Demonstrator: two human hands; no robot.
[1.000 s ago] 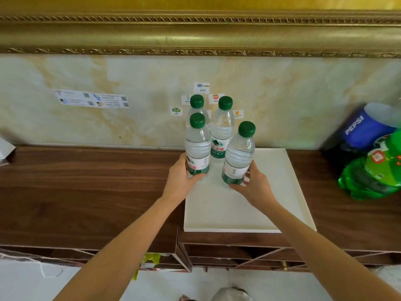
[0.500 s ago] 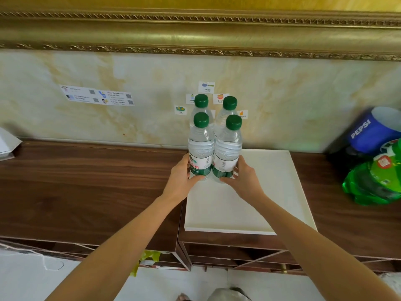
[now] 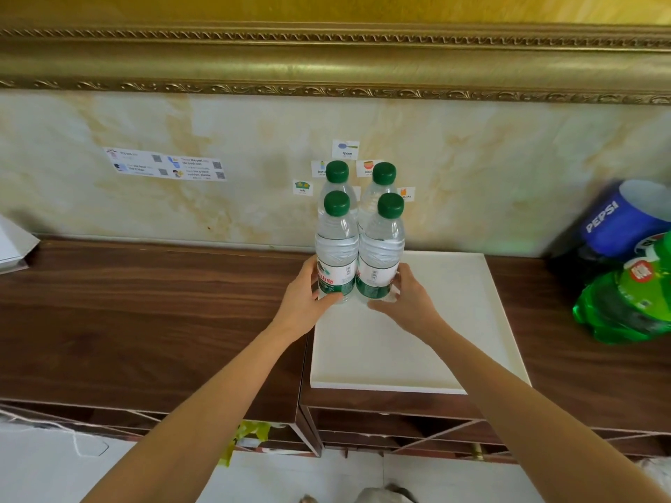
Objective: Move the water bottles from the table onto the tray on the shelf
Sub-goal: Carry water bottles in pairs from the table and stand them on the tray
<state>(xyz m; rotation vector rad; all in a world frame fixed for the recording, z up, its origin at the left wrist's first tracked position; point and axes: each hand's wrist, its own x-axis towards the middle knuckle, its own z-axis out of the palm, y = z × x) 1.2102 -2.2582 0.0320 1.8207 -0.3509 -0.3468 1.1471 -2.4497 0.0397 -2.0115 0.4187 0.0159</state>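
Several clear water bottles with green caps stand upright in a tight square at the far left corner of the white tray (image 3: 417, 350) on the dark wooden shelf. My left hand (image 3: 303, 299) grips the base of the front left bottle (image 3: 336, 248). The front right bottle (image 3: 381, 252) has my right hand (image 3: 406, 303) curled round its base. Two more bottles, the back left bottle (image 3: 336, 176) and the back right bottle (image 3: 381, 179), stand right behind, mostly hidden.
A green soda bottle (image 3: 631, 299) and a blue Pepsi bottle (image 3: 617, 219) lie at the right end of the shelf (image 3: 145, 314). Small stickers dot the marble wall behind. A white object (image 3: 14, 245) sits at the far left edge. The tray's near part is bare.
My right hand slid the front right bottle leftwards and set it upright against the front left bottle. My left hand stayed on its bottle. The camera shifted slightly.
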